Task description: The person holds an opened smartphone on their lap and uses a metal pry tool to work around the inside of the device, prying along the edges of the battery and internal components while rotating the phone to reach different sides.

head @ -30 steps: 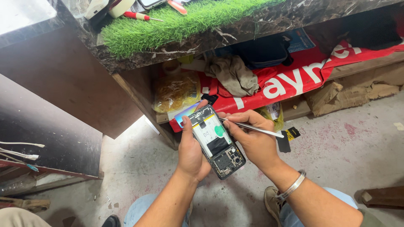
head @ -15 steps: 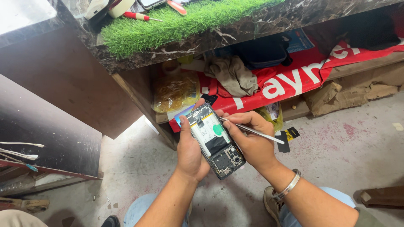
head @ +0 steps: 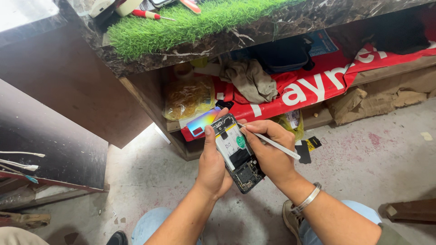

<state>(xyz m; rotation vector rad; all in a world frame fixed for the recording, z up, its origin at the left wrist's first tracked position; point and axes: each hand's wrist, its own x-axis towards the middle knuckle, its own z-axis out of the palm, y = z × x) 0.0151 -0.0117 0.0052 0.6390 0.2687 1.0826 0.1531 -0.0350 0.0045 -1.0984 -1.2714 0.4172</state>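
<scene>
Opened phone is gripped by left hand; tweezers, now moved onto its top edge, are pinched in right hand fingers.

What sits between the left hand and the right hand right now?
In the head view, the opened phone fills the gap, its insides showing: the left hand grips it, and the right hand holds a thin silver tool at its upper part.

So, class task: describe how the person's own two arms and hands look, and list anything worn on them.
Both forearms are bare, with no gloves on either hand. The left hand and its wrist carry nothing that shows. The right hand has a plain silver-coloured metal bangle around the wrist. Near the right elbow, at the picture's lower corner, the edge of an olive-green sleeve shows.
</scene>
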